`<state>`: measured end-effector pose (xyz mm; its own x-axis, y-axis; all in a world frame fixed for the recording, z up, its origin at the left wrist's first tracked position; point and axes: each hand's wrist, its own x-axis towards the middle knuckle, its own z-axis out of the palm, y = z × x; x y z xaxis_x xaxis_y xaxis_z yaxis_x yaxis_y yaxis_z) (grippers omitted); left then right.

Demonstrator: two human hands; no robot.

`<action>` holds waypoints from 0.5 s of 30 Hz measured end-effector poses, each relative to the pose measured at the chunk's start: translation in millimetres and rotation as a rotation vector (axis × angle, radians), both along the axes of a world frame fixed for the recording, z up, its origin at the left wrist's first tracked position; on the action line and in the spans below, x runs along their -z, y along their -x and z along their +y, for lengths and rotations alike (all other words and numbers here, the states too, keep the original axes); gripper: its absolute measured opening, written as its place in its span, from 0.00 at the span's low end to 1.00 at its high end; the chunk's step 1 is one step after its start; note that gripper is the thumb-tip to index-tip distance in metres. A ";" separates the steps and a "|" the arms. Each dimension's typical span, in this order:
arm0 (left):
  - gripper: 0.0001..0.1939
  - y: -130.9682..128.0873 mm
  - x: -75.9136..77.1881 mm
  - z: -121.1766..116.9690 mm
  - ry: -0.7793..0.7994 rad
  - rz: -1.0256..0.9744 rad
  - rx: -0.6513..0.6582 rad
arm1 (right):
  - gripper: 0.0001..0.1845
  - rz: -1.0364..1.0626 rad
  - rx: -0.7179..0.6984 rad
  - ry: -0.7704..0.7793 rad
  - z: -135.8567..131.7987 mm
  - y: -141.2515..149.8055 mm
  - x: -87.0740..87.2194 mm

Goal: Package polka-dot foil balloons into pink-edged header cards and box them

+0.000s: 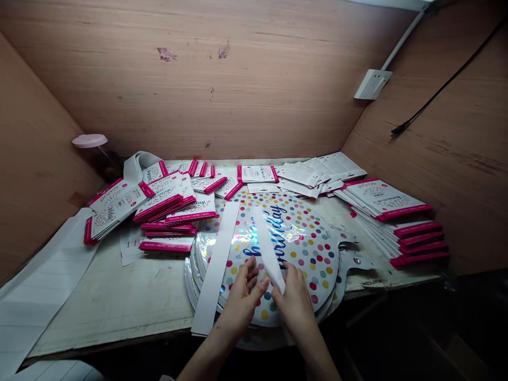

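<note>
A stack of flat round foil balloons [317,264] with coloured dots and blue "happy birthday" lettering lies before me. My right hand [294,293] grips the near end of a white paper strip [266,246], which slants up and away over the top balloon. Just left of it, my left hand [245,291] is held above the balloon with its fingers apart and slightly curled, and nothing shows in it. Another long white strip [220,264] lies across the left part of the stack, reaching past its near edge.
Pink-and-white balloon packets [159,196] lie piled at the left, with more packets [391,198] stacked at the right. White leaflets [317,172] spread along the back. A lidded jar [97,153] stands in the left corner. A black cable [444,87] hangs by the right wall.
</note>
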<state>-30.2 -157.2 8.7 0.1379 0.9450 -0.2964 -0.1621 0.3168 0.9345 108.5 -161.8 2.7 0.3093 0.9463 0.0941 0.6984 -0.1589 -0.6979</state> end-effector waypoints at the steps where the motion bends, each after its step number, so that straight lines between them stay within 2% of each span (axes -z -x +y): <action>1: 0.45 -0.5 0.1 0.1 0.007 -0.024 -0.008 | 0.22 0.128 -0.014 0.019 0.9 -3.1 -1.8; 4: 0.43 -2.2 -0.1 1.2 0.000 -0.116 -0.019 | 0.18 0.628 -0.078 0.171 1.9 -8.9 -11.3; 7: 0.42 -2.5 -0.8 3.4 0.020 -0.158 -0.043 | 0.26 1.029 -0.105 0.288 0.0 -8.1 -19.4; 10: 0.44 -0.7 -1.6 7.6 0.020 -0.131 -0.091 | 0.29 1.124 -0.042 0.270 -2.9 -6.1 -19.6; 15: 0.38 3.2 -3.9 15.4 0.057 -0.061 -0.082 | 0.26 1.071 -0.023 0.208 -7.3 -7.7 -10.4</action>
<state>-33.4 -141.9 12.6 0.0807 0.9357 -0.3433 -0.2459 0.3525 0.9029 116.1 -169.1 13.1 0.1177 0.9190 -0.3763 -0.2511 -0.3390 -0.9066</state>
